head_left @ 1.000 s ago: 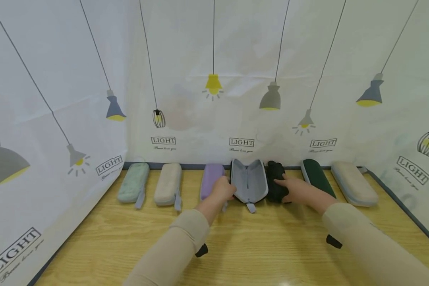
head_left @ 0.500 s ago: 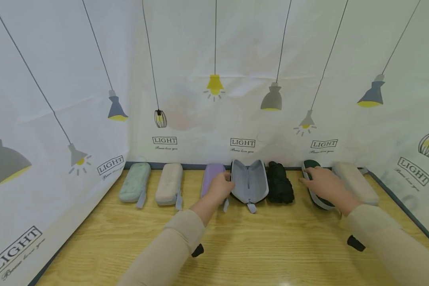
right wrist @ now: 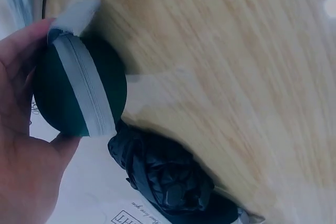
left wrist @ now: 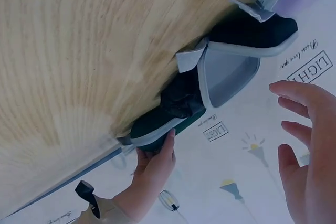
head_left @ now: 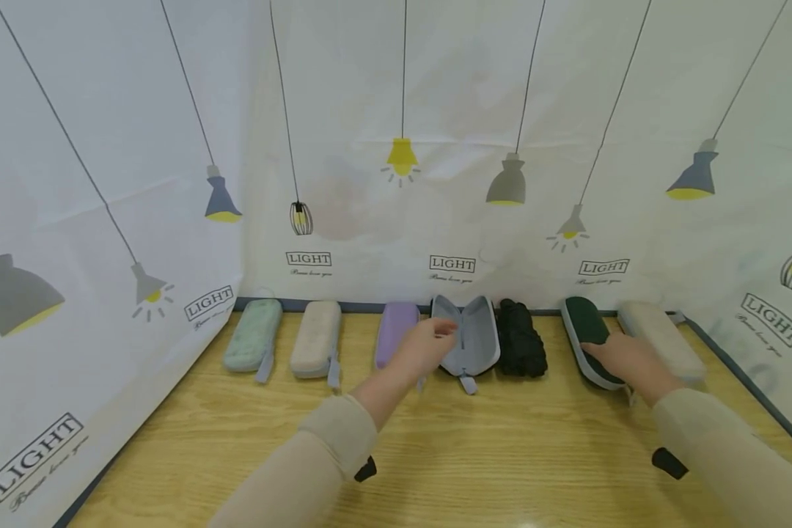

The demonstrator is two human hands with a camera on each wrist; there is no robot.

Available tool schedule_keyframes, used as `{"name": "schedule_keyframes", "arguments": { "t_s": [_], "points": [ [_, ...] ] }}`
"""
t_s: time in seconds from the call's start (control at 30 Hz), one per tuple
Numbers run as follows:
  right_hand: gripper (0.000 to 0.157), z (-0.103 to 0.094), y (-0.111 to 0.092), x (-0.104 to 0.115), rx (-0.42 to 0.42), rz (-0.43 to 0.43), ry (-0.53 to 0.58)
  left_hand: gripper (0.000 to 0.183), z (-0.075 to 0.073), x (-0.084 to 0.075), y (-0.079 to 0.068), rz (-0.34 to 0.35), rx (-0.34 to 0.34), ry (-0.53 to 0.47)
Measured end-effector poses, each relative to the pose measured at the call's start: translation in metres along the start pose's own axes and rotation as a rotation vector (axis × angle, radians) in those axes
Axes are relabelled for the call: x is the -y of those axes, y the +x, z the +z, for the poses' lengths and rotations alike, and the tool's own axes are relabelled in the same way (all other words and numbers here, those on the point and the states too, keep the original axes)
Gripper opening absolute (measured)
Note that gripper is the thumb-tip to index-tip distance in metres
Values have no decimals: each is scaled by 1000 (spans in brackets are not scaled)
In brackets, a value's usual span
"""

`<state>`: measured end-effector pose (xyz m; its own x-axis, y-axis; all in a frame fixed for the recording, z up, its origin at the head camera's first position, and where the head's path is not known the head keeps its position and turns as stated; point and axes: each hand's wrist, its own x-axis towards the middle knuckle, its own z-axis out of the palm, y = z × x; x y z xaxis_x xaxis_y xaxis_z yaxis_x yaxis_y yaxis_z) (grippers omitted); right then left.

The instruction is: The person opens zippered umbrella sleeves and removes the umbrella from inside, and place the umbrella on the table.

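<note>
My right hand [head_left: 630, 363] holds a dark green zip case [head_left: 590, 330] that has a grey zip band. The right wrist view shows thumb and fingers round the end of this green case [right wrist: 79, 85], near its grey pull tab. Over the left half of an open case [head_left: 478, 341], dark outside and grey inside, hovers my left hand [head_left: 425, 345]. Loosely bent fingers with nothing between them show on that left hand [left wrist: 310, 135] in the left wrist view. A bundle of bunched black fabric [head_left: 521, 341] lies between the open case and the green one.
Left of the open case lie a purple case [head_left: 396, 330], a cream case [head_left: 315, 341] and a mint case [head_left: 252, 337]. A beige case [head_left: 663, 337] lies at the far right. Behind the row rises a white lamp-print sheet [head_left: 369, 242]; the wooden table [head_left: 468, 447] extends in front.
My right hand has left the black bundle and moved right to the dark green case. My left hand has shifted right from the purple case's edge to over the open case.
</note>
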<state>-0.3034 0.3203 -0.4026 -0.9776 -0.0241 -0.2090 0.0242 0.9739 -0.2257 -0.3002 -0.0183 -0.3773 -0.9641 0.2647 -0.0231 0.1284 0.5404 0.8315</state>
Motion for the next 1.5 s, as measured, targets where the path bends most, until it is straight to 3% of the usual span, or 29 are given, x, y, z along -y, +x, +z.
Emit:
{"name": "schedule_keyframes", "arguments": {
  "t_s": [0.3,0.47,0.63,0.77,1.07,1.27,1.4,1.5],
  "points": [
    [65,3,-7,-12,19,-25,53,26,12,-2,-19,25,115,62],
    [79,-1,-19,-18,96,-27,101,26,20,1,-28,82,187,104],
    [96,-9,-35,-24,211,13,238,27,25,0,-36,163,244,207],
    [101,-16,-44,-30,285,15,271,26,27,-1,-41,168,258,252],
    [89,-21,-50,-33,385,-81,180,27,29,4,-47,128,288,240],
    [83,-19,-51,-24,376,-245,12,31,28,9,-49,93,319,238],
    [78,-16,-52,-12,375,-303,-24,36,29,17,-49,59,348,258],
    [75,-11,-55,3,352,-338,-50,44,33,24,-47,9,399,206]
  ]
}}
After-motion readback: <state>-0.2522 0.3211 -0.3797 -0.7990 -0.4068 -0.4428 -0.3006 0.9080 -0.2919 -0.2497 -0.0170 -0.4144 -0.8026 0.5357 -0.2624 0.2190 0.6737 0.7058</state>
